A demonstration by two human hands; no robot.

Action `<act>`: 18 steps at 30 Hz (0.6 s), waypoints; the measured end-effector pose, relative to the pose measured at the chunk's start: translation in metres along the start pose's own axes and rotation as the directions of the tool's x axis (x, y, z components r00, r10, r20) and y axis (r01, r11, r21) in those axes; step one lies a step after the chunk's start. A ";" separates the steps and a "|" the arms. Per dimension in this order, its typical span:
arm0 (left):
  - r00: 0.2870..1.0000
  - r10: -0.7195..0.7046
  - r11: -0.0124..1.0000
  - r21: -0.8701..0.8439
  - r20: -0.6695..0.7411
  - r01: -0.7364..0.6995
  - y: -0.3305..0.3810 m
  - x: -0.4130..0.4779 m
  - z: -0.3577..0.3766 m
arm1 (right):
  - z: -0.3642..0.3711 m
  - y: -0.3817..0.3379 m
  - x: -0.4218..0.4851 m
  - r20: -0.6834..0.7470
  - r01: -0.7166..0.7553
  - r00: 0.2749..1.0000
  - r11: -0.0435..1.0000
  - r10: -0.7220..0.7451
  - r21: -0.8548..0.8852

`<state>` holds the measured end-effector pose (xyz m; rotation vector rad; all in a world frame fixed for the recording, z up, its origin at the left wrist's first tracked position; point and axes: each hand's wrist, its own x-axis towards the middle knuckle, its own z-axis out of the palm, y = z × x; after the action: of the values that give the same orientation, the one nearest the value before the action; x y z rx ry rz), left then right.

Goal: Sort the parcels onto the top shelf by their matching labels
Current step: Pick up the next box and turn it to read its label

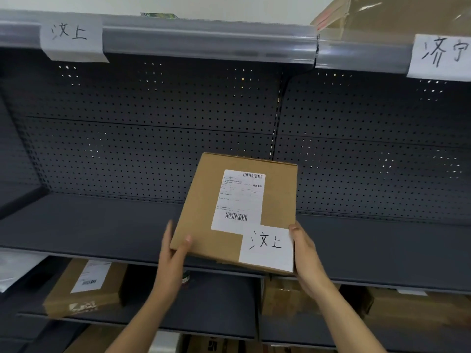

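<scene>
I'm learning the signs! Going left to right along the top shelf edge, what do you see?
汶上 paper sign → long bare grey rail → plastic-wrapped cardboard box on top → 济宁 paper sign.

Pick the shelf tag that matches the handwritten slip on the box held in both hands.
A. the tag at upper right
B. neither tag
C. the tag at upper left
C: the slip on the box reads 汶上, as does the upper-left tag; the upper-right tag reads 济宁.
</scene>
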<state>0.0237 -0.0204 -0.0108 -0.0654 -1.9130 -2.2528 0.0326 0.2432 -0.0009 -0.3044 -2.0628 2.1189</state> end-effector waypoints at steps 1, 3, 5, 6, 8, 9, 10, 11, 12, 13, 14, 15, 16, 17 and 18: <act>0.999 0.025 0.999 0.027 0.033 -0.026 0.001 0.001 -0.006 | 0.001 -0.001 0.000 0.019 -0.004 1.000 1.000 0.004 -0.005; 0.997 0.063 0.996 0.063 0.045 -0.065 0.001 0.000 -0.015 | 0.007 -0.004 -0.001 0.028 -0.001 1.000 1.000 0.001 0.003; 0.995 0.095 0.992 0.076 0.018 -0.097 0.002 -0.002 -0.018 | 0.013 -0.006 -0.003 0.022 0.016 1.000 1.000 -0.017 0.017; 0.994 0.110 0.991 0.079 0.004 -0.110 0.003 -0.003 -0.019 | 0.017 -0.006 -0.003 0.022 0.027 0.999 0.999 -0.027 0.026; 0.990 0.137 0.987 0.090 -0.014 -0.135 0.008 -0.006 -0.021 | 0.023 -0.006 -0.004 0.023 0.035 0.999 0.998 -0.036 0.043; 0.987 0.158 0.982 0.106 -0.023 -0.155 0.010 -0.007 -0.024 | 0.028 -0.010 -0.008 0.024 0.044 0.999 0.998 -0.046 0.052; 0.982 0.183 0.977 0.123 -0.037 -0.177 0.012 -0.008 -0.027 | 0.033 -0.017 -0.012 0.029 0.066 0.997 0.996 -0.068 0.056; 0.979 0.198 0.973 0.132 -0.055 -0.190 0.012 -0.008 -0.030 | 0.038 -0.023 -0.017 0.035 0.097 0.994 0.994 -0.099 0.050; 0.975 0.211 0.971 0.126 -0.075 -0.201 0.012 -0.007 -0.034 | 0.044 -0.029 -0.022 0.041 0.130 0.990 0.990 -0.132 0.047; 0.970 0.226 0.971 0.106 -0.094 -0.216 0.013 -0.008 -0.038 | 0.048 -0.032 -0.027 0.047 0.166 0.985 0.985 -0.169 0.052; 0.964 0.241 0.969 0.089 -0.111 -0.232 0.014 -0.008 -0.042 | 0.052 -0.035 -0.033 0.058 0.210 0.975 0.976 -0.213 0.054; 0.958 0.249 0.968 0.079 -0.141 -0.240 0.017 -0.009 -0.046 | 0.057 -0.037 -0.039 0.078 0.262 0.961 0.964 -0.266 0.054; 0.950 0.252 0.968 0.061 -0.184 -0.245 0.019 -0.010 -0.050 | 0.063 -0.038 -0.044 0.097 0.309 0.945 0.949 -0.313 0.055; 0.938 0.256 0.967 0.040 -0.234 -0.253 0.022 -0.012 -0.056 | 0.069 -0.039 -0.050 0.111 0.341 0.932 0.938 -0.346 0.057; 0.920 0.278 0.959 0.029 -0.275 -0.281 0.027 -0.015 -0.061 | 0.075 -0.040 -0.054 0.125 0.364 0.921 0.929 -0.369 0.058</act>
<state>0.0480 -0.0826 0.0029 -0.0216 -1.6310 -1.9674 0.0644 0.1575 0.0425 0.2223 -1.9607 1.9837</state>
